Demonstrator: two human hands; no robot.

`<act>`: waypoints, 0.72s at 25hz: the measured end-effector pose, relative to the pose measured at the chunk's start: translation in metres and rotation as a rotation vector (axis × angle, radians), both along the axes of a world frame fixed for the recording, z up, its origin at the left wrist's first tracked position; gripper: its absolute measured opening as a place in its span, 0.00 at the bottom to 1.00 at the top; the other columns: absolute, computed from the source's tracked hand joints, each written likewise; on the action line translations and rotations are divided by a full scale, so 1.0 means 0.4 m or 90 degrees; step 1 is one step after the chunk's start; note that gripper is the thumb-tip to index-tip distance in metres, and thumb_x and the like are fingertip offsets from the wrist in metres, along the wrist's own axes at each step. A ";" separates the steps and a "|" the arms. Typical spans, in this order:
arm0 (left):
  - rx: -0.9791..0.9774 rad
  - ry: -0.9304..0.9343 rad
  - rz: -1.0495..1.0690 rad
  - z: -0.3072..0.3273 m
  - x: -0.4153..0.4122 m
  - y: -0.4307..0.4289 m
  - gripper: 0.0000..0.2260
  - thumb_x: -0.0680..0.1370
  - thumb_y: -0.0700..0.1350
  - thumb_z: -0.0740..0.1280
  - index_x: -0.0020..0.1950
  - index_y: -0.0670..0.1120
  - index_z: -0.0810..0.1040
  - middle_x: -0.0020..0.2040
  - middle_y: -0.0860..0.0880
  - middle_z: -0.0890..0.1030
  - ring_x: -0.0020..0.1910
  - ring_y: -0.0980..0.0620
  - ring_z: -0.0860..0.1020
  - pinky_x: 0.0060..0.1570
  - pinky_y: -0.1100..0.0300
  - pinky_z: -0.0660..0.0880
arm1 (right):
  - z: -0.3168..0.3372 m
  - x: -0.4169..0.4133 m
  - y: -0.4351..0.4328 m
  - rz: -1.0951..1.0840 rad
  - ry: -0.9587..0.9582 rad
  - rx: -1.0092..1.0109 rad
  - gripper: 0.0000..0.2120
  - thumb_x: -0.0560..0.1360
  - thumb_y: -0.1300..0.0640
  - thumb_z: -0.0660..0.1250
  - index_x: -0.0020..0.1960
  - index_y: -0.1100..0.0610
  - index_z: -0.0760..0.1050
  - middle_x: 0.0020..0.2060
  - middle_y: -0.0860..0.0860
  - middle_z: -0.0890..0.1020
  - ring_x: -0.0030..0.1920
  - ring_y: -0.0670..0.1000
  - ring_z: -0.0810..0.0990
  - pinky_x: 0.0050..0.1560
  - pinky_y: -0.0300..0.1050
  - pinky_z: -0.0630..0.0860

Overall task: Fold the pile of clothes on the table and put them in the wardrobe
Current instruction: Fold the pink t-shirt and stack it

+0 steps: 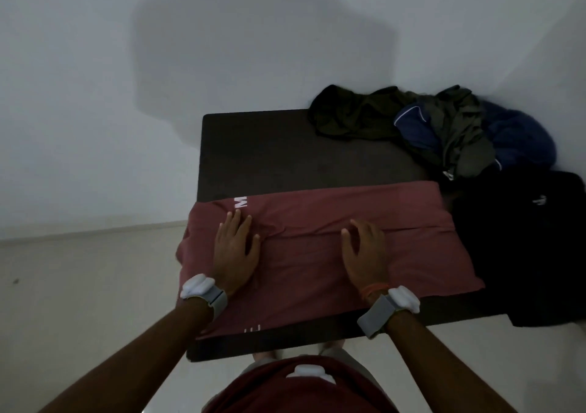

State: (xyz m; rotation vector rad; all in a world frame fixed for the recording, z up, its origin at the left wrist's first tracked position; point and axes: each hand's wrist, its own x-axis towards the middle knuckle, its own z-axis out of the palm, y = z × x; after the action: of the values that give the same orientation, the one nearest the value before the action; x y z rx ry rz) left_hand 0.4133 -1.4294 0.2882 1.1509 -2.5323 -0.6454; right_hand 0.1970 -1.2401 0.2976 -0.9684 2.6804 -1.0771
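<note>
A pale grey wall (158,64) fills the upper half of the view and meets a light tiled floor (79,286) on the left. A dark brown rectangular worktop (285,152) stands against the wall.

A dusty-red cotton T-shirt with white lettering (317,260) lies spread across the near half of the worktop. It is folded lengthwise into a wide band, and its left end hangs just over the worktop's left edge. A black garment with a small pale logo (523,254) lies flat at the right end, just beside the red shirt and drooping over the near right corner. Behind it, in the far right corner against the wall, sits a crumpled pile of unfolded clothes (444,127): a dark olive piece on the left, grey-green and navy blue cloth heaped on the right.

The left hand (236,254) rests palm down on the left part of the red shirt, its fingers straight and slightly spread, holding nothing. The right hand (364,254) lies flat near the shirt's middle, beside a long crease. In the dim light its fingers look relaxed and extended rather than gripping.

Each wrist carries a grey strap with a white device (203,289), and an orange thread (374,290) circles the right wrist.
</note>
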 end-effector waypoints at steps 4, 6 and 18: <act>-0.046 -0.029 -0.216 -0.013 -0.133 0.082 0.26 0.82 0.56 0.56 0.76 0.44 0.70 0.79 0.43 0.63 0.80 0.45 0.58 0.78 0.43 0.56 | -0.010 -0.097 0.123 -0.153 -0.040 -0.012 0.24 0.79 0.42 0.58 0.65 0.58 0.76 0.61 0.55 0.79 0.61 0.57 0.76 0.64 0.55 0.73; -0.050 -0.039 -0.291 -0.018 -0.212 0.126 0.27 0.83 0.57 0.56 0.77 0.44 0.69 0.80 0.44 0.62 0.80 0.46 0.57 0.78 0.44 0.55 | -0.013 -0.133 0.193 -0.236 -0.043 -0.001 0.24 0.79 0.42 0.59 0.66 0.57 0.76 0.62 0.55 0.79 0.62 0.58 0.75 0.65 0.56 0.71; 0.027 -0.077 -0.494 0.064 -0.714 0.316 0.16 0.81 0.55 0.61 0.56 0.45 0.80 0.53 0.46 0.78 0.52 0.44 0.76 0.54 0.53 0.71 | -0.001 -0.263 0.427 -0.363 -0.099 0.190 0.27 0.74 0.41 0.69 0.65 0.58 0.75 0.55 0.59 0.81 0.54 0.62 0.80 0.54 0.56 0.77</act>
State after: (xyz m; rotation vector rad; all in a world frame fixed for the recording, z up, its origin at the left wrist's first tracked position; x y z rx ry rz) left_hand 0.1277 -1.3032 0.3137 0.1666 -3.0582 -0.8078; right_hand 0.0917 -1.0693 0.2972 -0.0613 2.9312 -0.7352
